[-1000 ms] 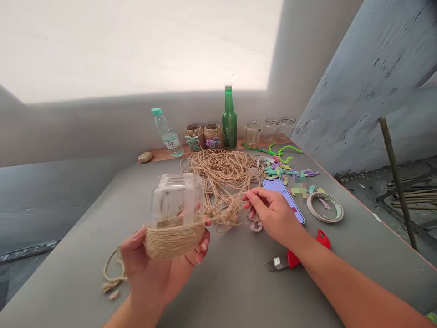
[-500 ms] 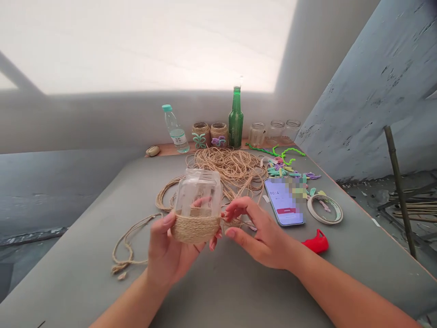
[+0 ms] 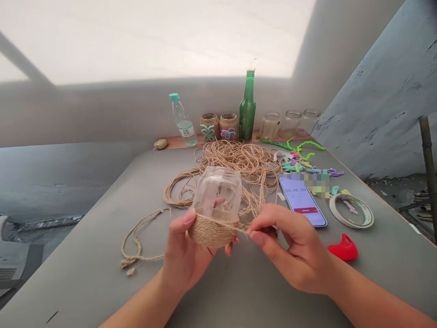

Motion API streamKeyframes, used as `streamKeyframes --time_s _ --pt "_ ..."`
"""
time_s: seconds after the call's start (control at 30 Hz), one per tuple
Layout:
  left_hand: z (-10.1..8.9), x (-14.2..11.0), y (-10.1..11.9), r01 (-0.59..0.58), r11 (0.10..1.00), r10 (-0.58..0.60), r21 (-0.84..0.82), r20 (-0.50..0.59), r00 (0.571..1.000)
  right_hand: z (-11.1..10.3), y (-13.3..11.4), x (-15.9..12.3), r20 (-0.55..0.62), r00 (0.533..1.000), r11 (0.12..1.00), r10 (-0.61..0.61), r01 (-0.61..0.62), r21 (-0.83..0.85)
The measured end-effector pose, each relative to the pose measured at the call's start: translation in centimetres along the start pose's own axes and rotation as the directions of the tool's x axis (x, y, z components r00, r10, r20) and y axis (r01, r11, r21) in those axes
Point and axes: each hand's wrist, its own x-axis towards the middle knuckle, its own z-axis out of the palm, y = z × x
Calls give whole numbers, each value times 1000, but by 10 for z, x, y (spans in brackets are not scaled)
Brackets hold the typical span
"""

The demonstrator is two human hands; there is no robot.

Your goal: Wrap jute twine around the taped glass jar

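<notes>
A clear glass jar (image 3: pixel 220 189) is tilted in my left hand (image 3: pixel 180 253), whose thumb presses its near left side while fingers reach under and behind it. Jute twine (image 3: pixel 211 231) wraps the jar's lower part in tight rows; the upper glass is bare. To the right of the jar, my right hand (image 3: pixel 290 246) pinches a strand of the twine (image 3: pixel 243 229) between thumb and fingertips, drawn out from the wrapped rows. Behind the jar lies a large loose heap of twine (image 3: pixel 239 157).
At the back stand a water bottle (image 3: pixel 184 123), two twine-covered jars (image 3: pixel 209 119), a green bottle (image 3: pixel 247 114) and clear jars (image 3: pixel 271 125). On the right lie a phone (image 3: pixel 303 205), a tape roll (image 3: pixel 367 214), a red-handled object (image 3: pixel 343 249) and fuzzy coloured pieces (image 3: pixel 292 165). A twine length (image 3: pixel 138 241) lies left.
My right hand has closed from loosely spread fingers into a pinch on the twine strand, now pulled straight from the jar. The whole view has shifted slightly, moving things rightward.
</notes>
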Motion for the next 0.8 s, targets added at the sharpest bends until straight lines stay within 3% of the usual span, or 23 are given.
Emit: streamKeyframes --time_s 0.27,0.47,0.6,0.8 --pt "-2 -10 4 39 999 -35 -29 125 992 1 4 4 30 998 998 59 -60 26" --pt "0 -5 1 52 996 -42 -74 136 990 0 6 3 55 995 995 88 -90 42" --pt "-2 -7 3 90 992 -76 -85 152 985 0 8 5 80 975 970 208 -216 111" --pt "-8 -12 3 118 989 -100 -92 181 978 0 14 7 45 891 850 451 -444 285"
